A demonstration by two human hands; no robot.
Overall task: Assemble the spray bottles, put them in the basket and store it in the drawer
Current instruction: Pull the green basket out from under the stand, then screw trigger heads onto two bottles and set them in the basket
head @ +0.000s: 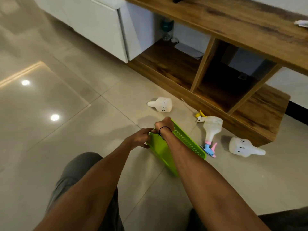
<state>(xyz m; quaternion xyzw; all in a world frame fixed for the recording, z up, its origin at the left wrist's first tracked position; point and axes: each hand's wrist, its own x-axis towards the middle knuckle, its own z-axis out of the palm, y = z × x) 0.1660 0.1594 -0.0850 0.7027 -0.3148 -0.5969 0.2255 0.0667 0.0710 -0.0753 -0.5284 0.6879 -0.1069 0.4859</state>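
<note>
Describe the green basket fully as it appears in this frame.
The green basket is bright lime, plastic-looking and rectangular, with perforated side walls and a solid bottom. It sits on the tiled floor, tilted, and looks empty. The left hand grips its near-left end; the right hand grips its far rim. An assembled spray bottle lies just beside its right side.

Tiled floor w/ green basket, 3 bottles, yellow sprayer.

basket floor hidden, right fingers — unseen
</note>
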